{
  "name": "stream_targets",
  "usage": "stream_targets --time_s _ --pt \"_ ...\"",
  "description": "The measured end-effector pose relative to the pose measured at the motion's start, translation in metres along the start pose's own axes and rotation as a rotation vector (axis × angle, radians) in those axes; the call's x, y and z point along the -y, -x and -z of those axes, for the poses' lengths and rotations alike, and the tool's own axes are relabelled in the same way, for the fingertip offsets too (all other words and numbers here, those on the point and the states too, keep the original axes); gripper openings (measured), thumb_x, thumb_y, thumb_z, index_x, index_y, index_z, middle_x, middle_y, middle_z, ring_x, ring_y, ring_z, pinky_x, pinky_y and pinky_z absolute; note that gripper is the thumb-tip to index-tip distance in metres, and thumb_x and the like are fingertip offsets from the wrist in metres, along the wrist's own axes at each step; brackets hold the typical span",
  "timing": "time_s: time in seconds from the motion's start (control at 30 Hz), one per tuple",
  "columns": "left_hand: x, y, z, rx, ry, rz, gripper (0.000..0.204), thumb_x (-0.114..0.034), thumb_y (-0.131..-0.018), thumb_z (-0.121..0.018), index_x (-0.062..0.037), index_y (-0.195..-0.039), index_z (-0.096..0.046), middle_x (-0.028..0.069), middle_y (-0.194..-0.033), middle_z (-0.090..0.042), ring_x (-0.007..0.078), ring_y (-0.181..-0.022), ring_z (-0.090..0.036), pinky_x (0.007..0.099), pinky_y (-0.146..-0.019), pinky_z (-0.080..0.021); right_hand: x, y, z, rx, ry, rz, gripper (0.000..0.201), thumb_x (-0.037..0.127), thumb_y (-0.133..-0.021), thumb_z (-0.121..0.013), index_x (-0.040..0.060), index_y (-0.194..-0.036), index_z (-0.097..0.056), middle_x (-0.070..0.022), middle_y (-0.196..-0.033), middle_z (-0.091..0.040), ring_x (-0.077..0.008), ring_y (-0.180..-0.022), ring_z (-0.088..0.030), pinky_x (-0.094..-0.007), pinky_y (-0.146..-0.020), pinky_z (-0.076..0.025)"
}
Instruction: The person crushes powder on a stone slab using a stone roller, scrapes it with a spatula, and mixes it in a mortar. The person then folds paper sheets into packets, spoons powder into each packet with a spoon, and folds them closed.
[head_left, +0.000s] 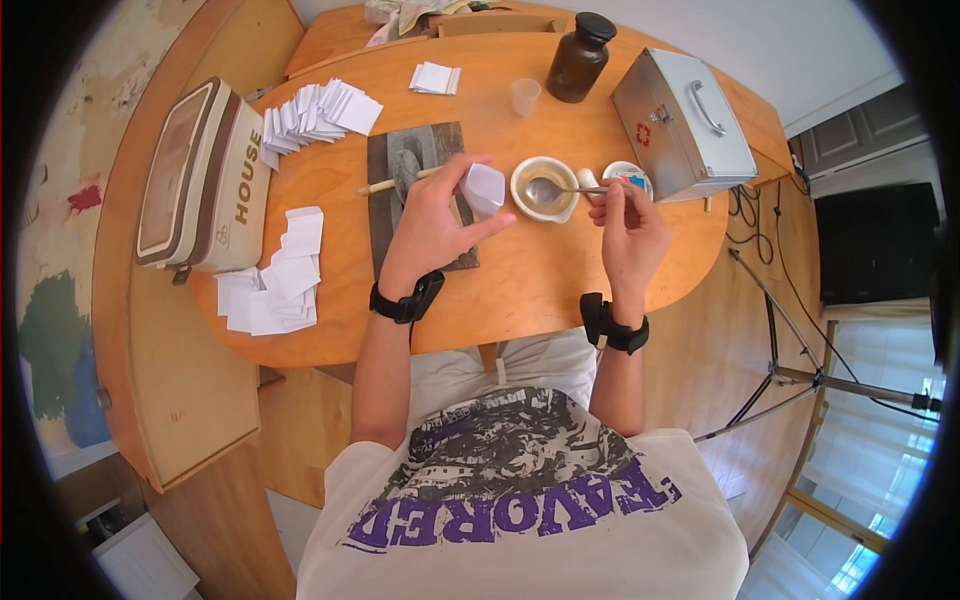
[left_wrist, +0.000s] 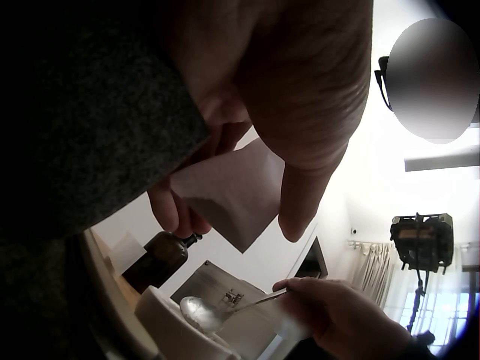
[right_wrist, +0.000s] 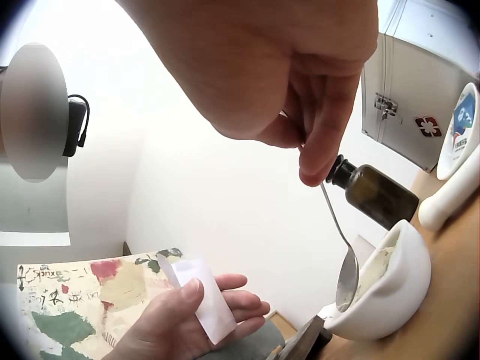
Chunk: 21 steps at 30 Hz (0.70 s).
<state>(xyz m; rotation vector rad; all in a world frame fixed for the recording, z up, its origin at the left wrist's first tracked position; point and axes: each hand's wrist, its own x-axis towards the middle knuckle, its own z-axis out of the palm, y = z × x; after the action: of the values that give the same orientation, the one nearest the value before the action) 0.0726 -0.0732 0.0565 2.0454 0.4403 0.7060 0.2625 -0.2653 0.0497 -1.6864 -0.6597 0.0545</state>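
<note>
My left hand (head_left: 425, 225) holds a small folded white paper packet (head_left: 484, 190) between thumb and fingers, just left of a white mortar (head_left: 517, 196). Thumb and fingertips of my right hand (head_left: 632, 240) pinch the handle of a metal spoon (head_left: 545, 190). The spoon's bowl is over the mortar in the head view; some pale powder shows in the spoon (left_wrist: 199, 313) in the left wrist view. Pale residue coats the inside of the mortar (right_wrist: 405, 300). A white pestle (right_wrist: 450, 196) lies beside the mortar, near a small white dish (right_wrist: 459, 135) with a blue label.
A silver first-aid box (head_left: 685, 125), brown bottle (head_left: 578, 65) and clear plastic cup (head_left: 525, 97) stand at the back. White paper packets (head_left: 320, 115) and loose papers (head_left: 285, 285) lie left, by a cream HOUSE box (head_left: 200, 180). A dark board (head_left: 390, 235) is under my left hand.
</note>
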Motion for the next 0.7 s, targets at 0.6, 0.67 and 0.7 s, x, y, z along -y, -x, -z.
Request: stream_targets --time_s 0.6,0.67,0.7 --pt "-0.006 -0.001 0.0 -0.002 0.072 0.001 0.068 -0.018 -0.085 -0.1 -0.0025 -0.145 -0.069 0.0103 -0.121 -0.082 0.0188 -0.111 -0.079 0.0379 -0.105 -0.063 0.083 0.02 -0.005 -0.001 0.09 0.582 0.01 -0.006 -0.101 -0.078 -0.003 -0.11 -0.082 -0.0101 -0.089 -0.082 -0.0179 -0.078 -0.079 -0.0286 -0.072 -0.062" --pt "-0.007 -0.001 0.0 0.002 0.075 0.013 0.068 -0.018 -0.086 -0.1 -0.0023 -0.144 -0.069 0.0102 -0.121 -0.082 0.0187 -0.111 -0.078 0.038 -0.105 -0.063 0.085 0.022 -0.005 0.002 0.094 0.598 0.015 -0.01 -0.095 -0.081 -0.0011 -0.107 -0.082 -0.0098 -0.088 -0.081 -0.0199 -0.077 -0.078 -0.0295 -0.072 -0.061" --pt "-0.007 -0.001 0.0 -0.007 0.075 -0.002 0.068 -0.018 -0.085 -0.1 -0.0025 -0.144 -0.069 0.0099 -0.12 -0.082 0.0185 -0.11 -0.078 0.0378 -0.104 -0.063 0.083 0.022 -0.005 0.001 0.069 0.582 0.013 -0.008 -0.097 -0.08 -0.0018 -0.109 -0.082 -0.01 -0.088 -0.082 -0.0191 -0.077 -0.079 -0.0295 -0.072 -0.062"
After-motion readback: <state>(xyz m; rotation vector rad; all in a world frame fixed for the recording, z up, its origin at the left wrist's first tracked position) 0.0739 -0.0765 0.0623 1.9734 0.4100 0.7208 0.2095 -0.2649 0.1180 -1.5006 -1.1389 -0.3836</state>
